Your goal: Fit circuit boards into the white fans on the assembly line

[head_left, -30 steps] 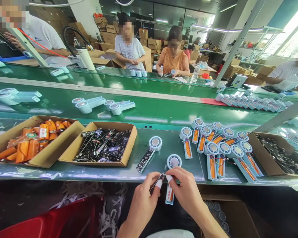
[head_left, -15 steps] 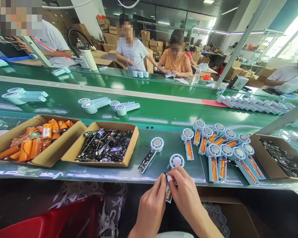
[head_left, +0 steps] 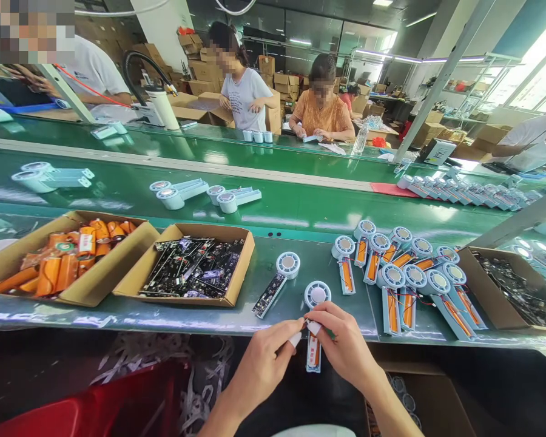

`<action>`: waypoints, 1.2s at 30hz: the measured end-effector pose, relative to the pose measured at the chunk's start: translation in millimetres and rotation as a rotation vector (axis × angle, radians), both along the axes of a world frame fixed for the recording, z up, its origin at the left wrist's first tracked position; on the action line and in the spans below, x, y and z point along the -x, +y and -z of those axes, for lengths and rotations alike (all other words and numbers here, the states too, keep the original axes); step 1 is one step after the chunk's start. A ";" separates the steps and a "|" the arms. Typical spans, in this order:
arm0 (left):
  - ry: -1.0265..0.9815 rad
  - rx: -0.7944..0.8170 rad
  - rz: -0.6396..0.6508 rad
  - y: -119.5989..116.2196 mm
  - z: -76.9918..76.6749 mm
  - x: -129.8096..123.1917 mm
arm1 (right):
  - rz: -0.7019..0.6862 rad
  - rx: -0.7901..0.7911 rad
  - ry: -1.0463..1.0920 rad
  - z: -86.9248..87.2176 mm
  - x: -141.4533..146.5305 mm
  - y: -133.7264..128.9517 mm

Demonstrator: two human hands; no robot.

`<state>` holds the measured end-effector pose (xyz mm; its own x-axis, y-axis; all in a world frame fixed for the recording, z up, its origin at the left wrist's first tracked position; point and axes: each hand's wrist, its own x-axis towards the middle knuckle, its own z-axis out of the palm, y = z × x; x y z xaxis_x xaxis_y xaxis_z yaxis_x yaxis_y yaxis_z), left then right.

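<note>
A light-blue handheld fan [head_left: 317, 293] with a round head lies at the bench's front edge, its open handle pointing toward me. Inside that handle shows an orange battery [head_left: 313, 351] with a white label. My right hand [head_left: 342, 343] is closed at the fan's neck, gripping it, with a white cover on a fingertip. From the other side my left hand [head_left: 266, 358] pinches at the same spot, its thumb also white-covered. Whatever sits between the left fingertips is too small to make out. Just left lies another fan [head_left: 287, 265] with a black circuit board [head_left: 269, 294] in its handle.
Left on the bench stand a box of orange batteries [head_left: 97, 297] and a box of circuit boards [head_left: 231, 294]. Several battery-fitted fans [head_left: 392, 276] lie right, beside another board box [head_left: 475, 276]. Fans ride the green conveyor [head_left: 300, 200]. Co-workers [head_left: 322, 112] sit beyond.
My left hand has shifted left and its thumb shows. The fan stands straighter, with more of its battery visible. Fans on the conveyor have moved slightly right. One co-worker has turned sideways.
</note>
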<state>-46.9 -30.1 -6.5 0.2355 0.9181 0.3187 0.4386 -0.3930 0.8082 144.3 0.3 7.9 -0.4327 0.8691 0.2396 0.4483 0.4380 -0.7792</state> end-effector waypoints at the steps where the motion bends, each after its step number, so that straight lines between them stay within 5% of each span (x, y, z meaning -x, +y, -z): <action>1: 0.004 -0.004 0.011 0.4 -0.2 0.4 | 0.012 0.007 0.012 0.4 0.4 0.0; 8: 0.012 0.014 0.083 4.5 1.9 3.2 | 0.017 0.087 0.057 -3.9 -2.3 1.8; 12: -0.032 0.097 -0.006 3.6 -3.1 -2.6 | 0.056 0.059 -0.030 -14.3 -2.0 -1.4; 18: -0.175 0.262 -0.016 -11.3 -15.5 -12.0 | 0.132 0.406 0.127 -12.8 -5.6 -7.6; 23: -0.160 0.407 -0.161 -3.9 1.5 -23.0 | 0.150 0.598 0.446 0.4 -13.6 -0.7; 27: -0.101 0.476 -0.141 8.6 6.6 -35.7 | 0.081 0.724 0.573 0.2 -12.8 -3.1; 33: -0.658 0.765 0.202 15.4 -1.8 -36.9 | 0.001 0.630 0.617 0.1 -14.4 -18.5; 36: -0.901 0.866 0.196 10.9 3.7 -45.0 | 0.051 0.667 0.748 4.7 -16.0 -22.2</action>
<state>-1.9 -19.2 -10.2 0.4036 0.8800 -0.2504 -0.4050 0.4172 0.8136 160.3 -21.9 3.3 -0.3289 0.9382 -0.1078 -0.2513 -0.1969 -0.9477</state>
